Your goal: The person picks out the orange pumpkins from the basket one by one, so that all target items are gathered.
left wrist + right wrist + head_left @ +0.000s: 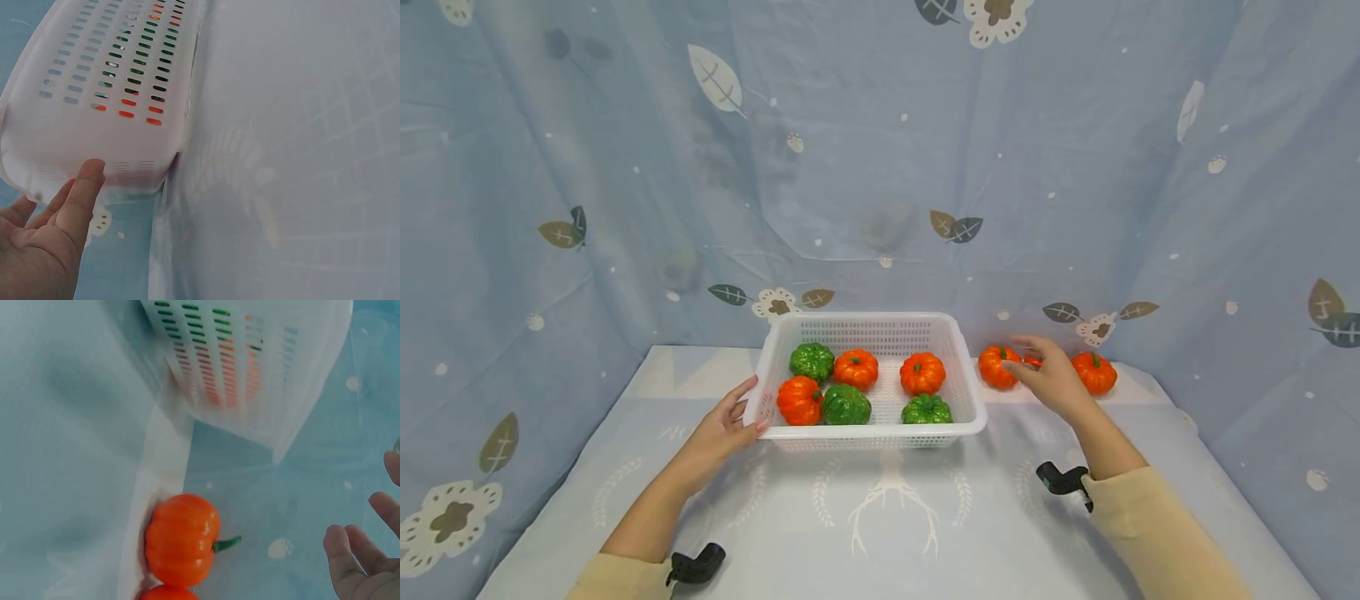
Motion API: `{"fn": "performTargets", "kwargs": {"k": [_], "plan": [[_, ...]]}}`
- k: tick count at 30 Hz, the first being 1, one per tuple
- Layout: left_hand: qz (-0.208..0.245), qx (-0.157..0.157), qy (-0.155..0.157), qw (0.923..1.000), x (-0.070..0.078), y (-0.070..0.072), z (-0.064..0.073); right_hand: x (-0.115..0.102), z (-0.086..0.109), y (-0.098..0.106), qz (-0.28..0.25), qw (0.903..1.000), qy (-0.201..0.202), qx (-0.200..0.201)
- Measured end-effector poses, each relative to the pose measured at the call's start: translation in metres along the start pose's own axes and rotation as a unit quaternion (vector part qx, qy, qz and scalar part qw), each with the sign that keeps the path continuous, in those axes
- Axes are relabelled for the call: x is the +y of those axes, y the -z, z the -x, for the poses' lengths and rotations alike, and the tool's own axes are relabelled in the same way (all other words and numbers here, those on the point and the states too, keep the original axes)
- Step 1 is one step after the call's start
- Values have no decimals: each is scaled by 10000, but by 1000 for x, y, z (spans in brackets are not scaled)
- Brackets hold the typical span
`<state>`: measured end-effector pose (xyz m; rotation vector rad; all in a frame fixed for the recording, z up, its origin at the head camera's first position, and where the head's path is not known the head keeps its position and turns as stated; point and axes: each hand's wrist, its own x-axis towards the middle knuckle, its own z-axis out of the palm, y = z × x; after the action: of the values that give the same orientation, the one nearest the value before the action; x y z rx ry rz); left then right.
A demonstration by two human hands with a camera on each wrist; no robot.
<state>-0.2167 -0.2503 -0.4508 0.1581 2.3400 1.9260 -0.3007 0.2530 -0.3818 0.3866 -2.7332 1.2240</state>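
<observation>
A white plastic basket (880,432) with slotted walls holds three orange pumpkins and three green ones, among them an orange pumpkin (922,373) and a green pumpkin (812,362). At its left end my left hand (724,429) rests with spread fingers, fingertips against the outer wall and rim; the left wrist view shows the fingers (78,200) nearly straight. My right hand (1051,377) hovers over the row to the basket's right, its fingers apart and holding nothing. Just left of its fingertips sits an orange pumpkin (997,367). Another orange pumpkin (1094,373) lies beyond the wrist; a further one is mostly hidden behind the hand.
A pale patterned cloth (891,517) covers the table. Close behind the basket hangs a blue curtain (865,167) with leaf and flower prints, which also encloses both sides. Each wrist wears a small black camera, such as the right wrist camera (1062,479).
</observation>
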Motion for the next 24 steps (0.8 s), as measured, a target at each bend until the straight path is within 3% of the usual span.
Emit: {"fn": "performTargets", "kwargs": {"k": [11,17,24], "plan": [[82,-27,-8,10000,-1,0,0,-21,-26,-30,-145,9965,631,-521],[120,-28,9,9999,-2,1,0,-28,-44,-41,302,9881,1046,-1086],[155,-36,-24,9999,-2,0,0,-29,-63,-52,718,9762,1093,-1733]]}}
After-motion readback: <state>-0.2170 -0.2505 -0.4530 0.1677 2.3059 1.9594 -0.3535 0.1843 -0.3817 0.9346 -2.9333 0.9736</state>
